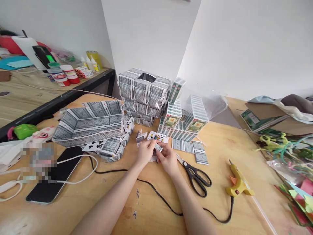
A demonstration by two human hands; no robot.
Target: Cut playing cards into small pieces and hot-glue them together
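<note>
My left hand (145, 151) and my right hand (168, 158) meet at the middle of the table, fingers closed on a playing card (158, 148) with a grey patterned back. Just behind the fingertips, a face-up king card (160, 137) shows. Left of it stands a small folded card piece (141, 137). To the right lie grey-backed cards (183, 146) and another card pair (200, 152). Black-handled scissors (197, 178) rest beside my right wrist, their blades partly hidden by the hand.
An open tray built from cards (90, 122) stands left, with a tall card-built box (144, 93) behind. Stacked green card packs (195, 114) are at the back. A yellow glue gun (238, 184) lies right, its black cord running under my arms. A black phone (55, 178) is left.
</note>
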